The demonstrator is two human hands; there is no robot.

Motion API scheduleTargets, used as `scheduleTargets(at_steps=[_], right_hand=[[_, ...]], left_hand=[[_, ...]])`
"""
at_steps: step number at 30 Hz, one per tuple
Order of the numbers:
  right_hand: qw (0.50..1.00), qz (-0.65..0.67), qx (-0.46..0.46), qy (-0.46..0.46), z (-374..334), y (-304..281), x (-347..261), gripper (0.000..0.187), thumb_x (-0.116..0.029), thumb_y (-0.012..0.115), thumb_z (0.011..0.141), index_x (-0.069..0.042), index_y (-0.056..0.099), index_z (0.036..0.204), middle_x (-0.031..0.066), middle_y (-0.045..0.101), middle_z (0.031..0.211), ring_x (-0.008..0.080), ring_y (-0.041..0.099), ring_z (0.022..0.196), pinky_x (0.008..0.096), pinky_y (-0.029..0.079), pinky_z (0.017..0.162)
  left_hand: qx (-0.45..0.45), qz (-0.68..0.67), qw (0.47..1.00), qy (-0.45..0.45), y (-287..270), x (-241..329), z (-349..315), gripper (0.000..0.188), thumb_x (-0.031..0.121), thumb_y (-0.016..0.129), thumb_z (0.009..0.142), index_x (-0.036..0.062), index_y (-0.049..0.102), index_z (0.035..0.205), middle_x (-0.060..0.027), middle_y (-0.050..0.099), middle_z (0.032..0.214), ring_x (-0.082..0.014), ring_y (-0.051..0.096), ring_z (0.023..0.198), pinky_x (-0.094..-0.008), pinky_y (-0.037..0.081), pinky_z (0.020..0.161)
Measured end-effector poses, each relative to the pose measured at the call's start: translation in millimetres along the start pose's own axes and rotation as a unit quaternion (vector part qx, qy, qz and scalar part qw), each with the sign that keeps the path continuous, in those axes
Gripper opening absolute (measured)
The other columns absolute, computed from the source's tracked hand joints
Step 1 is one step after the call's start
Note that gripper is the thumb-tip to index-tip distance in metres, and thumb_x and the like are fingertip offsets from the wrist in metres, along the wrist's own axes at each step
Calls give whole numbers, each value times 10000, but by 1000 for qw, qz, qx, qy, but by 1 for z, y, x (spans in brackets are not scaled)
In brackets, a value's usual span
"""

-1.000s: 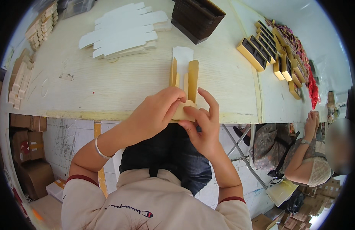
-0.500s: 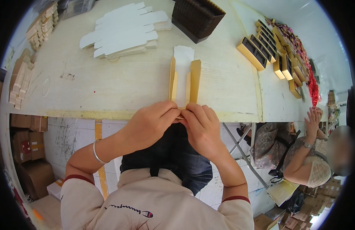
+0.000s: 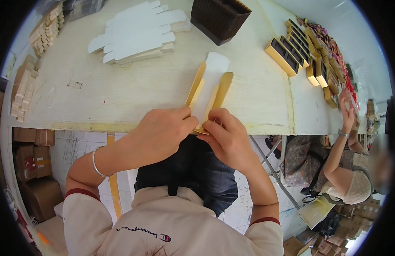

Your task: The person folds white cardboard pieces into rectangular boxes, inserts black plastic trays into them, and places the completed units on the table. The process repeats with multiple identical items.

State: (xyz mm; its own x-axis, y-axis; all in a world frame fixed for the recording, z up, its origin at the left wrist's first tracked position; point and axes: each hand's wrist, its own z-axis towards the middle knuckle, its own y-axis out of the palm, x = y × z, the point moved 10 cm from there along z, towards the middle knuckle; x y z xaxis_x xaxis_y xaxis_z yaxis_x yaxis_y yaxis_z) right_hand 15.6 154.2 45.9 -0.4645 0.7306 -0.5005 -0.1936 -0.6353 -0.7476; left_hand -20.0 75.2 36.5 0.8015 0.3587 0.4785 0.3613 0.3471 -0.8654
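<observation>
A partly folded carton (image 3: 214, 68), white inside with gold side walls standing up, lies at the table's front edge. Its far end is unfolded and tilts to the right. My left hand (image 3: 169, 128) is closed on the near left corner of the carton. At the near right corner my right hand (image 3: 225, 133) pinches the small end flaps with thumb and bent fingers. The fold between my hands is mostly hidden by the fingers.
A stack of flat white carton blanks (image 3: 135, 34) lies at the far left. Nested dark brown trays (image 3: 219, 19) stand beyond the carton. Gold boxes with dark inserts (image 3: 285, 55) are at the right, near a co-worker's hands (image 3: 347, 111). Wooden-coloured strips (image 3: 24, 91) are stacked far left.
The carton has turned clockwise, its far end swinging to the right. My left hand has shifted slightly left, my right hand slightly right. The co-worker's hands have risen.
</observation>
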Motion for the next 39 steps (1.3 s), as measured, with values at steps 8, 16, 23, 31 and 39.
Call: scheduleTargets(at_steps=[8, 16, 23, 31, 39], right_hand=[[995, -19, -99, -3, 11, 15, -8, 178, -87, 731, 711, -51, 577, 793, 48, 527, 808, 259, 562, 745, 378, 429, 632], [998, -50, -2, 46, 3, -19, 28, 272, -53, 708, 737, -48, 611, 991, 87, 601, 982, 291, 605, 753, 379, 482, 655], [996, -82, 15, 20, 2, -8, 15, 202, -68, 684, 775, -52, 595, 956, 79, 577, 932, 263, 587, 641, 365, 472, 577], [997, -64, -16, 49, -2, -23, 40, 189, -87, 707, 772, -70, 634, 945, 70, 585, 958, 255, 595, 645, 352, 477, 585], [981, -192, -9, -13, -15, -18, 15, 211, -97, 730, 713, -47, 622, 887, 77, 498, 777, 237, 533, 641, 356, 413, 566]], left_hand=[[31, 21, 999, 35, 1, 3, -2, 90, 99, 656, 810, 53, 585, 838, -73, 532, 811, -260, 589, 724, -357, 471, 569], [83, 158, 978, 106, -34, 13, 1, 197, 174, 738, 694, 101, 659, 858, 16, 605, 920, -224, 537, 898, -357, 449, 807], [62, -38, 992, 101, -21, -13, -4, 224, 179, 776, 631, 103, 666, 811, 33, 608, 858, -209, 523, 873, -339, 447, 776], [-19, 33, 979, 198, -9, 0, -1, 200, 229, 755, 670, 104, 646, 781, 24, 572, 806, -208, 519, 898, -358, 436, 839], [-8, 116, 985, 131, -29, -2, 4, 193, 227, 714, 730, 104, 654, 865, 4, 561, 965, -218, 520, 969, -449, 368, 989]])
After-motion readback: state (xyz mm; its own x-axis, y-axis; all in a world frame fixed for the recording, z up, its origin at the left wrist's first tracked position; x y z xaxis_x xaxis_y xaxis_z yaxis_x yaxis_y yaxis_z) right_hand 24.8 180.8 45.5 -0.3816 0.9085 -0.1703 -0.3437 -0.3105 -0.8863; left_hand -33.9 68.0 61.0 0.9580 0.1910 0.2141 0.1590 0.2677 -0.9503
